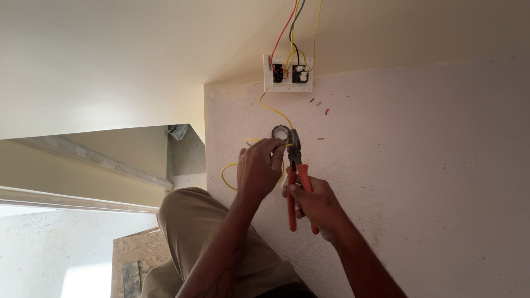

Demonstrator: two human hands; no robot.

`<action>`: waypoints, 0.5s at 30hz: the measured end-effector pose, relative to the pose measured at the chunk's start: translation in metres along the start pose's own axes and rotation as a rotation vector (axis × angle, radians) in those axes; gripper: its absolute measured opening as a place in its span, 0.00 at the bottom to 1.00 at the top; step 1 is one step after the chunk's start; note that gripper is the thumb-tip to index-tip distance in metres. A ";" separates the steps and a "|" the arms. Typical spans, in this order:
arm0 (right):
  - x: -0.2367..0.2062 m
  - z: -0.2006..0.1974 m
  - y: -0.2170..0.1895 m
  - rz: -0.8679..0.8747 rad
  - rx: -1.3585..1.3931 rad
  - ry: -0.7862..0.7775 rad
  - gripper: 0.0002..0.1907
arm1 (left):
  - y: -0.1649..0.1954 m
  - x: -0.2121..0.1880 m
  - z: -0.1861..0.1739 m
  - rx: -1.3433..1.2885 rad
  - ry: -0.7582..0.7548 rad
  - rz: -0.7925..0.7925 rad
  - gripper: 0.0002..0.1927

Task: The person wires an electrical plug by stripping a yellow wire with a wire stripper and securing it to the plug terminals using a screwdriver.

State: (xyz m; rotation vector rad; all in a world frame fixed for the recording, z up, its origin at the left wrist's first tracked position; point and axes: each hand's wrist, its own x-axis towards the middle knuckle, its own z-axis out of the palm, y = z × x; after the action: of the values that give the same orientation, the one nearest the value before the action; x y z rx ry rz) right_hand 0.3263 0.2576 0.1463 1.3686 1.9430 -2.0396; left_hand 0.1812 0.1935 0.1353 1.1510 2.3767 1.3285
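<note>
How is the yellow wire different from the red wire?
The yellow wire runs down from the white switch plate to the left hand and loops beside it; the red wire only runs up from the plate. The pliers in the right hand meet the yellow wire, not the red. Both join the plate.

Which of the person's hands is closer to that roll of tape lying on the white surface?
The left. The left hand, pinching the yellow wire, has its fingertips just below and beside the roll of tape. The right hand sits lower, gripping the orange-handled pliers, whose tip reaches the roll.
</note>
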 end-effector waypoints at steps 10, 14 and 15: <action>0.002 -0.006 0.022 -0.002 -0.040 -0.035 0.16 | -0.009 -0.005 0.007 0.071 -0.124 -0.174 0.09; 0.012 -0.018 0.051 0.136 0.676 -0.142 0.15 | -0.019 -0.008 0.015 0.037 -0.067 -0.149 0.08; 0.014 -0.018 0.058 0.127 0.890 -0.187 0.12 | -0.022 -0.009 0.017 0.031 -0.053 -0.131 0.07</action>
State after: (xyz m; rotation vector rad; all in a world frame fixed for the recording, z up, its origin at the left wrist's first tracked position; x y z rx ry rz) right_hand 0.3591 0.2663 0.0942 1.2415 0.8295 -2.9617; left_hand 0.1841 0.1920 0.1065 1.0057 2.3972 1.2093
